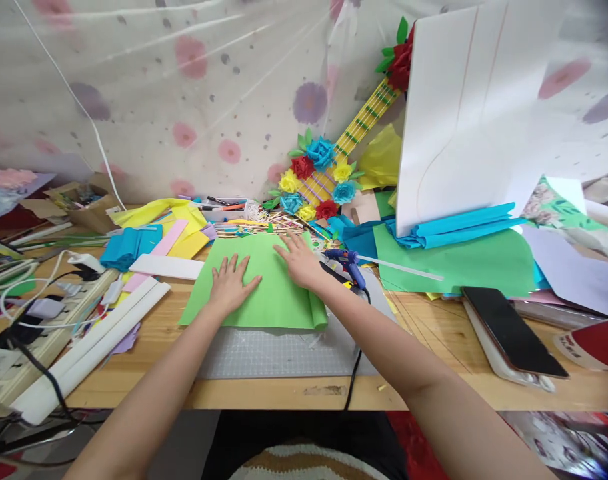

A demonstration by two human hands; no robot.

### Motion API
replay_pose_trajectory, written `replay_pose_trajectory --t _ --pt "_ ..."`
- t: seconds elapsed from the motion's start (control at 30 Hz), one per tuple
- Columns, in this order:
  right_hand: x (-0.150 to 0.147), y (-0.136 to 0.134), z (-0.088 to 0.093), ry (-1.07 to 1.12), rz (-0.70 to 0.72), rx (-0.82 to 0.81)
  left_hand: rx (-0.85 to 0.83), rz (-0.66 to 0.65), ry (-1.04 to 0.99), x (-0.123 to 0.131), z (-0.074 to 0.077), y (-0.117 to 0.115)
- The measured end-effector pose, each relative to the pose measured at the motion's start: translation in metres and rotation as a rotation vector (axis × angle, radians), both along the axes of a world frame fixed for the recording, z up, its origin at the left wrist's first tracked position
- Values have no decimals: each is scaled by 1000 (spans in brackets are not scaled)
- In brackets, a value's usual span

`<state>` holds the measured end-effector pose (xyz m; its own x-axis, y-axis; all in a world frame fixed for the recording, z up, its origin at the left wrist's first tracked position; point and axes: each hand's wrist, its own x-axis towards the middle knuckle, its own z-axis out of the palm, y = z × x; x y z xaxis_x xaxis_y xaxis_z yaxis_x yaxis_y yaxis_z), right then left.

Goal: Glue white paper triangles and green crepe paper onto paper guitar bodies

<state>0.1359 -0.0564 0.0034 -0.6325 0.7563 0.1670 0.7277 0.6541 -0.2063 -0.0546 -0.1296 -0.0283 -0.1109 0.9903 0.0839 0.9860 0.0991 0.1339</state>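
So you've got both hands down on that light green paper (271, 293), which lies right in front of you, roughly mid-table, on the grey cutting mat (264, 355). Your left hand (230, 287) is palm-down on the left half of the sheet, fingers fanned out and thumb pointing off toward the middle. Your right hand (300, 261) is up at the far right part, fingers stretched out and apart, not pinching anything that I can see. How hard either one presses, I can't tell.

The paper runs under both hands, with a bare stretch between them and more of it on your side of the fingers. Its right side curls up into a loose roll, just under your right wrist. The near edge stops short of the mat's, so a strip of grid shows.

Just right of your right hand there's the blue glue gun (348, 264), with a clear glue stick (404, 268) poking out the back. On the other side, a white strip (167, 267) sits by the paper's left edge. Behind all that, the flower-covered yellow guitar (367, 120) leans against the patterned sheeting (229, 107), and your phone (514, 330) is well off to the right.
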Motion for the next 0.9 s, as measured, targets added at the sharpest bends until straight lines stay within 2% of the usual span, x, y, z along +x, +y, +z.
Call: replay_pose_trajectory --t 0.1,0.2,0.23,0.3,0.4,0.5,0.73,0.9 --pt "-24 20 -7 77 210 -132 27 0 12 2 -2 1" --pt "-42 35 -17 69 157 -263 147 5 16 3 -8 -2" --pt "-45 38 -21 63 120 -284 203 -37 16 3 -11 -4" --pt "-47 41 -26 67 64 -304 289 -207 11 0 -17 -9" --pt "-46 42 -28 91 36 -306 303 -474 10 -8 -24 -19" --pt "-46 45 -25 79 14 -322 263 -580 30 -17 -26 -28" --pt "-47 56 -23 108 -56 -408 206 -609 7 -19 -23 -35" --pt "-47 69 -25 202 -91 -555 207 -606 20 -19 -24 -35"
